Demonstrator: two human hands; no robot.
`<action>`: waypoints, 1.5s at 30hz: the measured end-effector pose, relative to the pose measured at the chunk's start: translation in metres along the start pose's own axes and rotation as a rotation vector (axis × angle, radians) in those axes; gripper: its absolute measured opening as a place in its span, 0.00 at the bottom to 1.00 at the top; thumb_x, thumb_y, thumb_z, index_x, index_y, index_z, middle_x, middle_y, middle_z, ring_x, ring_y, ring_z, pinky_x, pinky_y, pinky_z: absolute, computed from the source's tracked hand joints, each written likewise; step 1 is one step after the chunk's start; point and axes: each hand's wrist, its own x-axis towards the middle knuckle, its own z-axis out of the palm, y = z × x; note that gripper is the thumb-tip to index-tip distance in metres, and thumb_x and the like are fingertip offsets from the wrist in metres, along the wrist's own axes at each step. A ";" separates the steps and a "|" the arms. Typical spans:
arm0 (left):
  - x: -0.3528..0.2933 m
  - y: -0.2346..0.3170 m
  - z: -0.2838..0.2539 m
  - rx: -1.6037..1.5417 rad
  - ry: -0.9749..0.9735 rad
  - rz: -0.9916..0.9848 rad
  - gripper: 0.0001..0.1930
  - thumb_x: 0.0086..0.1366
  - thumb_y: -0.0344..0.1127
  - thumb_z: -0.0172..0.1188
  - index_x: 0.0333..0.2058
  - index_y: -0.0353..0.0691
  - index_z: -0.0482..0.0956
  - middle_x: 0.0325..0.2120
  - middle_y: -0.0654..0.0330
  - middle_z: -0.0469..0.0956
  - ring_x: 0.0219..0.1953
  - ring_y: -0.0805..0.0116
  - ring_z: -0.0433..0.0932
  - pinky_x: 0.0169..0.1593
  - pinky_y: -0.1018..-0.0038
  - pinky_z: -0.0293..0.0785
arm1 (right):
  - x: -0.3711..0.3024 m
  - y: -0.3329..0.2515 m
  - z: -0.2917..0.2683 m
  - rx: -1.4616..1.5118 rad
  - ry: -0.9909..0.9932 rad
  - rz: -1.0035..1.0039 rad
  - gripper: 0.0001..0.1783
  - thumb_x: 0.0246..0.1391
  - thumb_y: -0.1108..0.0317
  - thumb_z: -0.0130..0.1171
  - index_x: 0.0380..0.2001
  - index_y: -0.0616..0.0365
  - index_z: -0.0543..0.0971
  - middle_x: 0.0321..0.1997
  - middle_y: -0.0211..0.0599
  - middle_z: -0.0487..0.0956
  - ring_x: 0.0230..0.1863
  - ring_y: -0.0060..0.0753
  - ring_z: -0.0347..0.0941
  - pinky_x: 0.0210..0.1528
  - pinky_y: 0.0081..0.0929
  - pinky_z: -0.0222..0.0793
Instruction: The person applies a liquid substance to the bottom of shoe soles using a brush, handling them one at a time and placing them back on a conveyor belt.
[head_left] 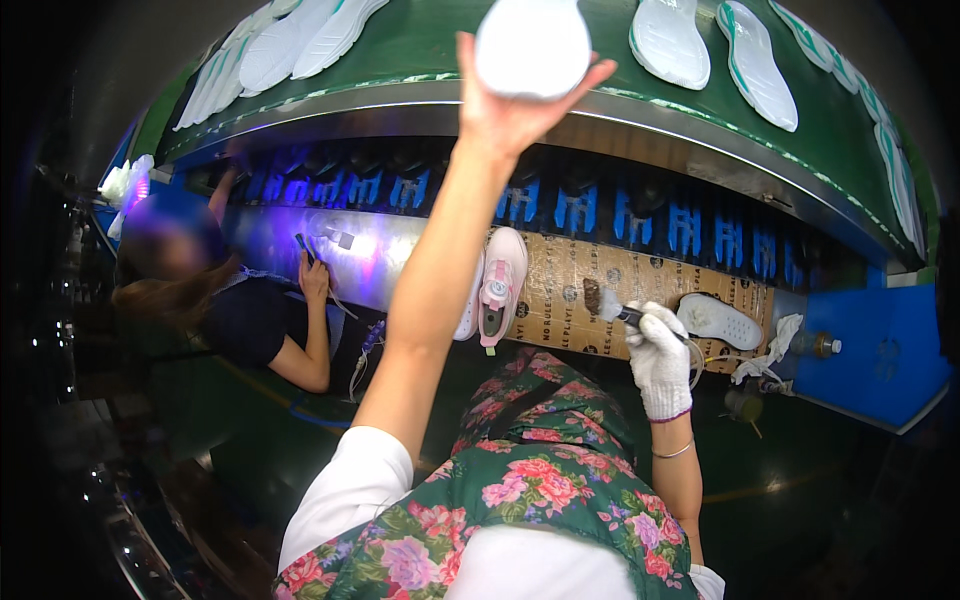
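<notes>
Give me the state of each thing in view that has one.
Left hand: bare, visible fingers spread
White sole: supported by the left hand
Right hand: gloved, gripping the brush
Brush: held, bristles pointing left
Pink shoe: top up, toe pointing away
Second white sole: lying on the cardboard
White cloth: crumpled

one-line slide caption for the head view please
Bare left hand holds a white shoe sole by a green surface; gloved right hand grips a brush.
</notes>
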 end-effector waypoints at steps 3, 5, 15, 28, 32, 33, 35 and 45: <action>-0.006 -0.030 0.022 -0.424 0.058 -0.209 0.59 0.65 0.82 0.33 0.75 0.37 0.29 0.72 0.26 0.42 0.73 0.27 0.49 0.72 0.40 0.57 | 0.003 0.017 -0.012 -0.111 0.068 0.019 0.13 0.55 0.80 0.63 0.45 0.70 0.82 0.46 0.52 0.85 0.34 0.33 0.81 0.35 0.24 0.79; -0.027 -0.051 0.045 -0.511 0.168 -0.188 0.54 0.69 0.76 0.34 0.74 0.34 0.37 0.71 0.26 0.46 0.73 0.30 0.51 0.74 0.43 0.54 | 0.002 0.024 -0.016 -0.146 0.087 0.023 0.14 0.54 0.80 0.63 0.45 0.71 0.82 0.46 0.53 0.85 0.33 0.34 0.81 0.35 0.26 0.79; -0.024 0.214 -0.077 2.339 1.163 0.970 0.49 0.48 0.55 0.75 0.69 0.54 0.66 0.58 0.26 0.64 0.62 0.30 0.60 0.64 0.44 0.59 | -0.006 0.039 -0.010 -0.189 0.122 0.102 0.15 0.58 0.78 0.63 0.48 0.67 0.79 0.43 0.45 0.82 0.36 0.34 0.77 0.34 0.25 0.73; -0.122 0.222 -0.033 0.955 0.635 1.303 0.14 0.64 0.23 0.57 0.47 0.39 0.67 0.44 0.51 0.74 0.44 0.59 0.79 0.46 0.63 0.82 | 0.010 0.001 0.010 -0.181 0.152 -0.096 0.16 0.58 0.77 0.64 0.49 0.69 0.79 0.46 0.48 0.82 0.34 0.31 0.78 0.37 0.23 0.78; -0.181 0.176 -0.016 0.991 0.726 0.975 0.16 0.63 0.27 0.53 0.51 0.39 0.71 0.43 0.56 0.76 0.45 0.64 0.78 0.51 0.69 0.78 | 0.015 -0.036 0.009 -0.035 -0.092 -0.120 0.14 0.59 0.77 0.63 0.48 0.66 0.79 0.51 0.45 0.80 0.39 0.29 0.78 0.40 0.22 0.77; -0.191 0.160 -0.023 0.982 0.684 0.798 0.16 0.64 0.28 0.54 0.50 0.38 0.72 0.43 0.57 0.76 0.45 0.66 0.79 0.51 0.70 0.78 | 0.011 -0.040 0.019 -0.053 -0.104 -0.138 0.13 0.59 0.77 0.62 0.47 0.65 0.79 0.51 0.45 0.80 0.41 0.29 0.77 0.41 0.22 0.76; -0.204 0.118 -0.033 0.994 0.515 0.471 0.15 0.64 0.31 0.56 0.49 0.38 0.75 0.42 0.60 0.78 0.44 0.68 0.79 0.52 0.71 0.78 | 0.004 -0.037 0.039 -0.170 -0.174 -0.178 0.13 0.57 0.79 0.61 0.46 0.63 0.80 0.51 0.47 0.81 0.47 0.34 0.78 0.47 0.24 0.77; -0.252 -0.064 -0.041 0.142 0.559 -0.380 0.41 0.75 0.66 0.38 0.70 0.35 0.61 0.61 0.45 0.74 0.63 0.50 0.74 0.68 0.53 0.68 | -0.011 -0.005 0.124 -0.897 -0.438 -0.431 0.13 0.45 0.81 0.73 0.37 0.67 0.87 0.41 0.43 0.87 0.42 0.33 0.83 0.46 0.27 0.77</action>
